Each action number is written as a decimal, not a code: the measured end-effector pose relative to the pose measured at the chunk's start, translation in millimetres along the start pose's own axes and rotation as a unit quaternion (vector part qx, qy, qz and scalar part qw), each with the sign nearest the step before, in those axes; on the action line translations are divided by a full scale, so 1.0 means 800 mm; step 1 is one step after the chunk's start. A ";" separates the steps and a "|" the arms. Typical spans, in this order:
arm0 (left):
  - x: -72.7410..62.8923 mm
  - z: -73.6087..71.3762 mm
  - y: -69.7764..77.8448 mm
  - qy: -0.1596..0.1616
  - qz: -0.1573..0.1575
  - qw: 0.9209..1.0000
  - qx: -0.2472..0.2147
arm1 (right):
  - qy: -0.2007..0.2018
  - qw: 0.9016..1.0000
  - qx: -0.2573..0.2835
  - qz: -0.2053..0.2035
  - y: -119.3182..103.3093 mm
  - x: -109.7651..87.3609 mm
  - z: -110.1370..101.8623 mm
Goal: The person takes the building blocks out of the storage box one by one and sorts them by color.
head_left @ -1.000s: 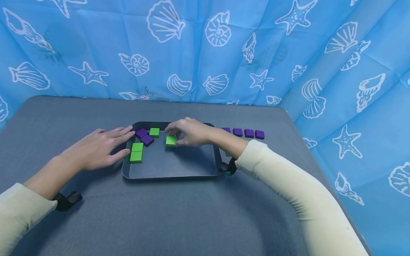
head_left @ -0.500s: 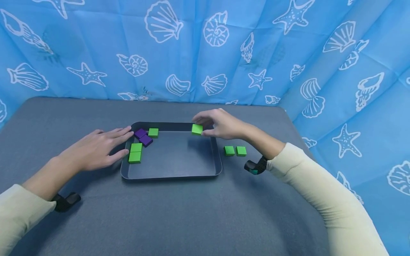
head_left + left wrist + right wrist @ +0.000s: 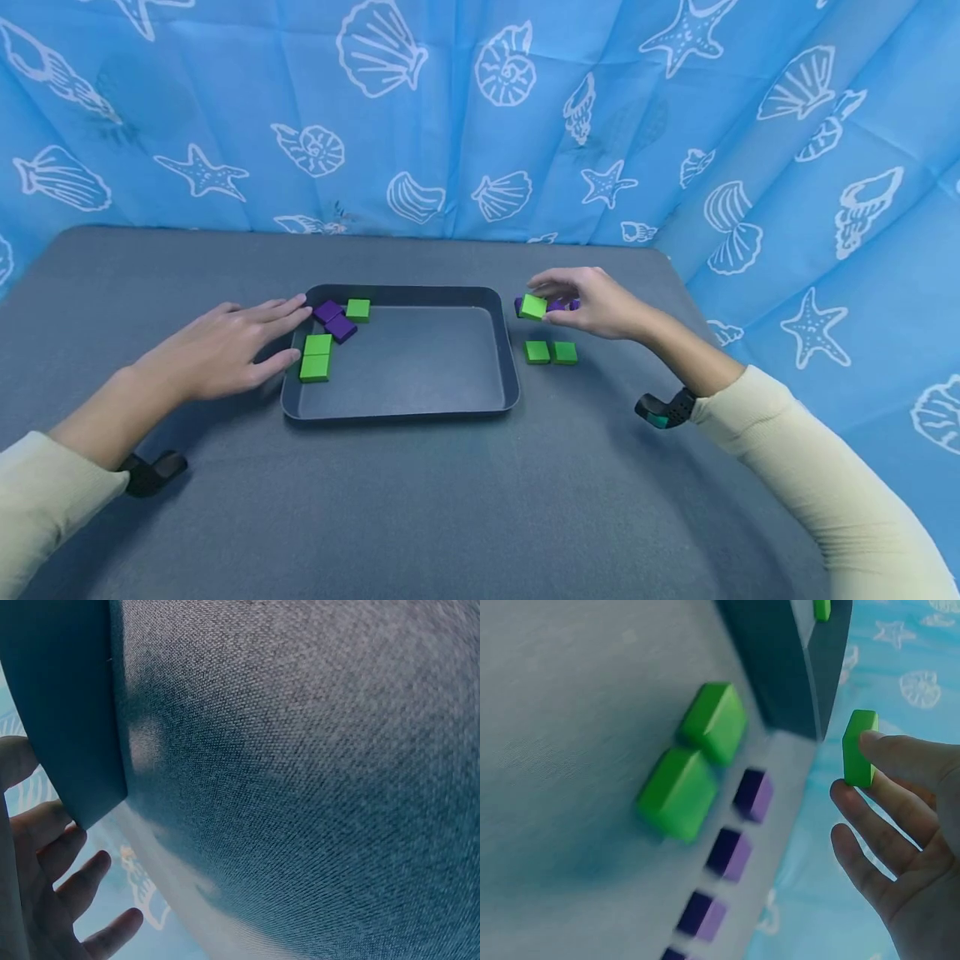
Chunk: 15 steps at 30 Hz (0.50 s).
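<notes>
My right hand (image 3: 600, 304) pinches a green square block (image 3: 533, 307) between thumb and fingers, held above the table to the right of the tray. In the right wrist view, that green block (image 3: 860, 748) stands on edge in the pinch. My left hand (image 3: 217, 350) lies with fingers extended, fingertips at the left rim of the dark tray (image 3: 420, 406). Inside the tray's left end are two adjoining green blocks (image 3: 316, 358), two purple blocks (image 3: 335, 321) and a single green block (image 3: 358, 311). The left wrist view shows fingers (image 3: 60, 855) against the tray's outer wall (image 3: 67, 712).
Right of the tray, two green blocks (image 3: 551, 352) sit side by side on the grey table (image 3: 450, 500). Behind them runs a row of several purple blocks (image 3: 729, 853), partly hidden by my right hand in the head view. A blue shell-patterned curtain (image 3: 450, 108) hangs behind.
My right hand has carried the green block from over the tray's middle rightward, past the right rim, to above the purple row. My left hand has stayed at the tray's left rim.
</notes>
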<state>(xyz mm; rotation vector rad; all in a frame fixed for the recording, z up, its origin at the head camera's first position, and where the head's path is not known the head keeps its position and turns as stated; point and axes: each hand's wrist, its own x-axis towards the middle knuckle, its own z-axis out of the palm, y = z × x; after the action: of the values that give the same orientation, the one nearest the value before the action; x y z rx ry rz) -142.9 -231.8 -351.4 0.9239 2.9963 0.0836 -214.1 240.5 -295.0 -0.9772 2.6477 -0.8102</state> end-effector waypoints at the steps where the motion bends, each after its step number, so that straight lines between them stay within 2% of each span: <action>1: 0.000 0.000 0.000 0.000 0.000 1.000 0.000 | 0.003 1.000 -0.003 0.004 0.006 -0.005 -0.001; 10: 0.000 0.001 -0.001 0.008 -0.005 1.000 -0.007 | 0.012 0.999 -0.002 0.042 0.047 -0.048 0.002; 15: 0.001 0.001 -0.001 0.004 -0.002 1.000 -0.006 | 0.015 0.999 0.004 0.049 0.065 -0.067 0.007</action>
<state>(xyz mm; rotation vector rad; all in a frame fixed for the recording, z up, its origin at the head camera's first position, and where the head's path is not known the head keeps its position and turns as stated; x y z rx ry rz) -144.0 -231.5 -352.0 0.9190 3.0011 0.1038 -199.2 305.9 -328.3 -0.8328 2.6910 -0.8184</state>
